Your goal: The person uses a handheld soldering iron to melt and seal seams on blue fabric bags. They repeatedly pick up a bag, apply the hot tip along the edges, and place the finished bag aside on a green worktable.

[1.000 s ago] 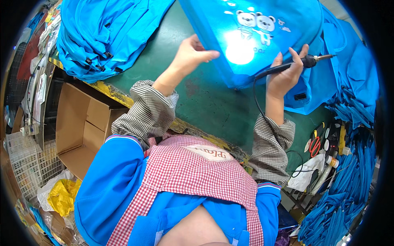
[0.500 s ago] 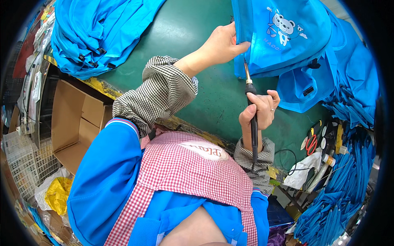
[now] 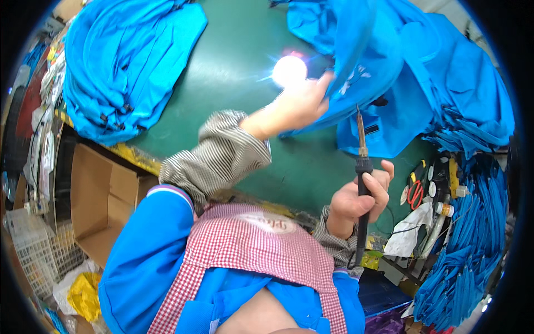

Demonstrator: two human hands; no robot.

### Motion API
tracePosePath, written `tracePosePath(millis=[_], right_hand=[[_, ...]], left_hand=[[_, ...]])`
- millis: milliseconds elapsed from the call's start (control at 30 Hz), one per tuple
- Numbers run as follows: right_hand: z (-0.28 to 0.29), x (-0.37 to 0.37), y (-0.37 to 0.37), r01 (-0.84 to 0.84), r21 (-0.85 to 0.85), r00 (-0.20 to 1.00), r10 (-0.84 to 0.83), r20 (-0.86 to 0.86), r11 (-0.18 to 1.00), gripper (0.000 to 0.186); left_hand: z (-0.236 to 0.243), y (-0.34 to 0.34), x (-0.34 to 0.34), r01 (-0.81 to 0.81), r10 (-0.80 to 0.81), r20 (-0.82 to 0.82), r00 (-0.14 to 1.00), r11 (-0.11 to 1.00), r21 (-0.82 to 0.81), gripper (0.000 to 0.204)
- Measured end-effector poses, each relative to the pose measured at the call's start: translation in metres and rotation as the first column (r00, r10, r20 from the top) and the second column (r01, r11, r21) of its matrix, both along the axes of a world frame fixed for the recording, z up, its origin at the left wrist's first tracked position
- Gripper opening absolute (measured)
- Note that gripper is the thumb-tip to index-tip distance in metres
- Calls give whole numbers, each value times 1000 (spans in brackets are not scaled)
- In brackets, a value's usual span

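My right hand (image 3: pixel 364 195) is closed around the black handle of a soldering iron (image 3: pixel 362 164). Its metal tip points up, close to the lower edge of a blue fabric bag (image 3: pixel 384 47). This bag is bent over and partly blurred, and a pale print on it shows only in part. My left hand (image 3: pixel 297 106) is smeared by motion, its fingertips at the bag's left edge; whether they grip the cloth is unclear. Right above this hand a bright white light (image 3: pixel 290 71) glares.
A heap of blue bags (image 3: pixel 130 67) lies left on the green table (image 3: pixel 233 50). More blue bags (image 3: pixel 473 83) are piled right, others hang below (image 3: pixel 461 239). Red-handled scissors (image 3: pixel 415 195) lie near a white cloth (image 3: pixel 409 231). An open cardboard box (image 3: pixel 92 203) stands lower left.
The bag's flat printed front has folded over and shifted. The soldering iron has moved down and right, its tip away from my left hand. A bright light now shows by my left hand.
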State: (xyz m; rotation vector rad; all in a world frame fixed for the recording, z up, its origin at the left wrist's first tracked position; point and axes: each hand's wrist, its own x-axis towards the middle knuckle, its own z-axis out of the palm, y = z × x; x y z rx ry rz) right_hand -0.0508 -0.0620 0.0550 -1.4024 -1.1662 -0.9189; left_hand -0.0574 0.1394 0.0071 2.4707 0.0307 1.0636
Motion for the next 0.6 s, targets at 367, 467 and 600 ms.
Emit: tracePosePath(millis=[367, 467, 600], right_hand=[[9, 48, -76, 562, 559, 827, -411, -383, 609, 41], [-7, 55, -107, 583, 481, 810, -421, -408, 655, 40], [-1, 58, -85, 489, 388, 865, -379, -328, 781, 35]], left_hand=[[100, 45, 22, -131, 215, 355, 910, 961, -245, 16], [163, 43, 75, -53, 134, 273, 953, 957, -286, 23], [121, 4, 197, -272, 286, -78, 955, 950, 150, 39]])
